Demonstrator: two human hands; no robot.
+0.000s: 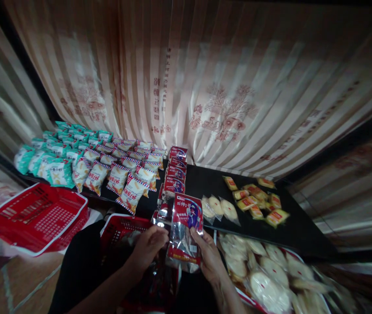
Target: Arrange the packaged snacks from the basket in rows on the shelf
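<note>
While a striped curtain hangs behind the black counter, three red baskets sit below the counter's front: the left basket shows its slotted floor, the right basket is heaped with wrapped white rounds, and the middle basket holds dark, glossy contents too dim to make out. At the counter's left end, teal bags stand in close rows, with cream bags ranked beside them; both groups look finished. Along the counter's middle, red packets make one narrow line, apparently only begun. Toward its right end, yellow packs lie in a loose pile and a few more rounds overlap near the front edge, so that side seems left to arrange. Just before the counter's front edge is the red packet in hand, upright and facing up; the right hand grips its side, thumb on the front. Beside it, the left hand is curled nearly closed, and whether it pinches anything cannot be told.
</note>
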